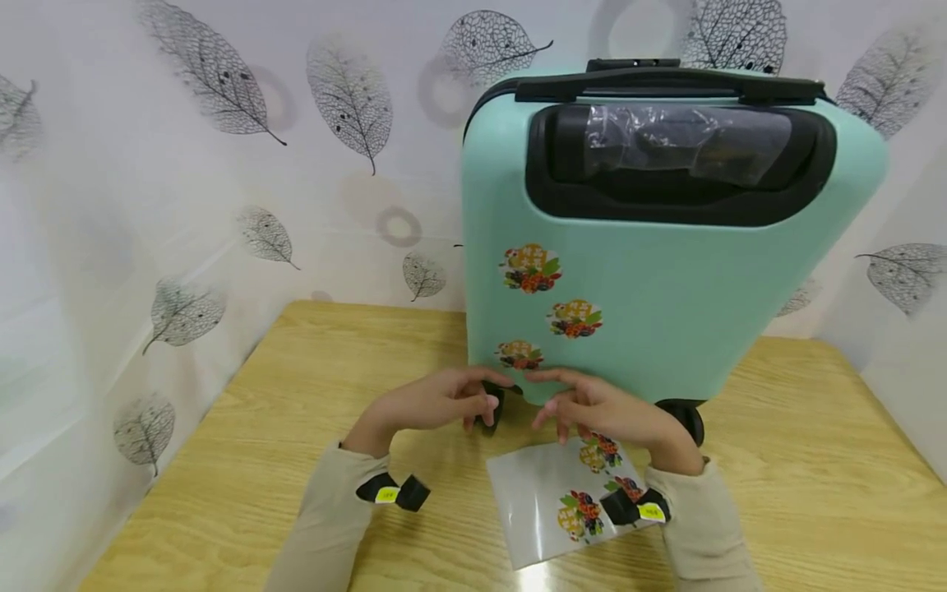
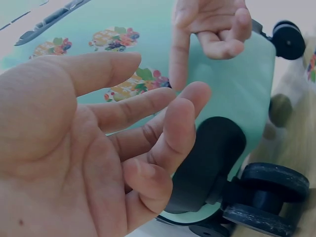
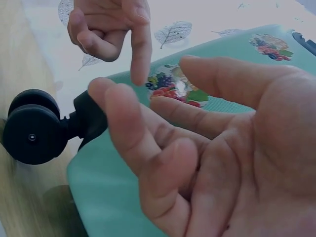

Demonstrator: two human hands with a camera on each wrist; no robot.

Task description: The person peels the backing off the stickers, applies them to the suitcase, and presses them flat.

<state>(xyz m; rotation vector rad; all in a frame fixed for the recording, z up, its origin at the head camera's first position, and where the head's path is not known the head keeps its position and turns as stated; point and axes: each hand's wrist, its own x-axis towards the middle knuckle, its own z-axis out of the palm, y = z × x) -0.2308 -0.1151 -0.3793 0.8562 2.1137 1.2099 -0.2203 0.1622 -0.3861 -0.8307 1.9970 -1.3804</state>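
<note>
1. The place looks like an indoor tabletop filming corner; whether it lies within a home, an office or a studio cannot be told.
2. Pale sheeting [image 1: 348, 238] printed with grey skeleton leaves [image 1: 351, 99] rises behind the table and along both sides, creased at the left like a hung curtain.
3. A wood-grain table [image 1: 222, 493] bears an upright hard-shell suitcase [image 1: 629, 304].
4. Black wrist cameras [image 1: 412, 493], worn over the sleeves [image 1: 318, 522], suggest recording.

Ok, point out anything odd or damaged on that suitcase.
Crinkled clear plastic crosses the suitcase's black recess, like leftover packaging. In the head view, the middle sticker sits right of the other two, so they look staggered. No damage shows.
</note>
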